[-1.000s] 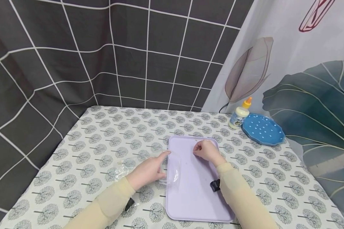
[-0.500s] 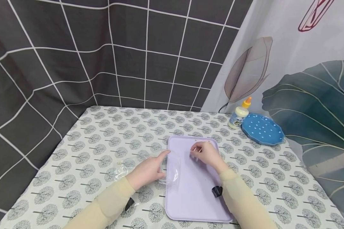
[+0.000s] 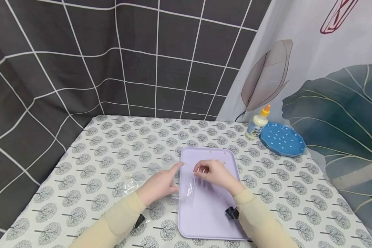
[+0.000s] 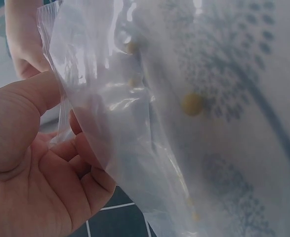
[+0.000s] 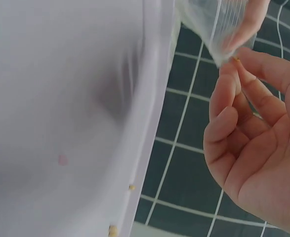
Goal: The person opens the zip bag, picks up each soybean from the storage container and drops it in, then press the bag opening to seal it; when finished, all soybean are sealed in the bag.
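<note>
My left hand [image 3: 158, 184] holds a clear plastic zip bag [image 4: 100, 94] at its mouth, over the left edge of a lilac tray [image 3: 209, 224]. Thumb and index finger are spread apart at the opening. Several small round yellow beads [image 4: 192, 103] show through the plastic in the left wrist view. Close to the bag's mouth, my right hand [image 3: 215, 173] pinches a tiny yellow bit [image 5: 237, 58] between thumb and fingertip. A few more yellowish bits [image 3: 224, 163] lie toward the tray's far end; their exact kind is too small to tell.
A glue bottle with an orange tip [image 3: 258, 124] stands at the table's back right. Beside it is a blue plate with white dots [image 3: 282, 139]. The tree-print tablecloth [image 3: 117, 137] spreads around the tray, with a dark gridded curtain [image 3: 136, 62] behind.
My right hand has moved left and slightly nearer across the tray, to the bag's mouth. More bits at the tray's far end are now uncovered. The left hand stays put.
</note>
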`<state>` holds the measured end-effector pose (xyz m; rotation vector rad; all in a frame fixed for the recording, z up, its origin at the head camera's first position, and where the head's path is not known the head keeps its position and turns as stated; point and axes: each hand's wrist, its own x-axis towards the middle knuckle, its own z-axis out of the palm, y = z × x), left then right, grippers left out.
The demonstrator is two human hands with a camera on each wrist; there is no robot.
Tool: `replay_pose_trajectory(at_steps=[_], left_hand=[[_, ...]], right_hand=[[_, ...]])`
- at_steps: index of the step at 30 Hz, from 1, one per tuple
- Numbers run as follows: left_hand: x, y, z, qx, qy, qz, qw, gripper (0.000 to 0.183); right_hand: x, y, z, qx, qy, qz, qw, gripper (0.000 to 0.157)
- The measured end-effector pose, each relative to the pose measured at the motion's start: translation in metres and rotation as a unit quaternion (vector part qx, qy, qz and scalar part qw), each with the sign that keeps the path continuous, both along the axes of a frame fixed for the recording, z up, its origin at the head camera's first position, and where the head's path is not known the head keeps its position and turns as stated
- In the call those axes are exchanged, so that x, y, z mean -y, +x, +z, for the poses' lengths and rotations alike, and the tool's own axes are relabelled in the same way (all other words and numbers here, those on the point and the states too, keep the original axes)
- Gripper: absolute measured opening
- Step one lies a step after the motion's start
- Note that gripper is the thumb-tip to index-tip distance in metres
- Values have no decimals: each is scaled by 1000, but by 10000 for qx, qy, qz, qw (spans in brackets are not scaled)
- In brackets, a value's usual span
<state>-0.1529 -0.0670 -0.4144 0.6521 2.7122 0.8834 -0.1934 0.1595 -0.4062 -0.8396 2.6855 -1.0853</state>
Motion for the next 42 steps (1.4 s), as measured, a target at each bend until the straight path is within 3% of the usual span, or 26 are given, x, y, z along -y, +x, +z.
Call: replay_pose_trajectory(at_steps=[6,14,30,42], left_hand=[[0,0,-1,-45,19,-30,10000,84],[0,1,-1,-49,36,-38,10000,82],[0,1,-1,-157,-61,-46,9998,84],[-1,1,-2,-148,-71,-46,9999,85]], right_hand=[[11,4,0,-9,-45,373,9993,4],[11,5,-3,42,-55,260,9996,5],[-26,-13,-17,100,-11,-1238,9923,6],[-55,-28,-22,825,200,-2345,9684,18]])
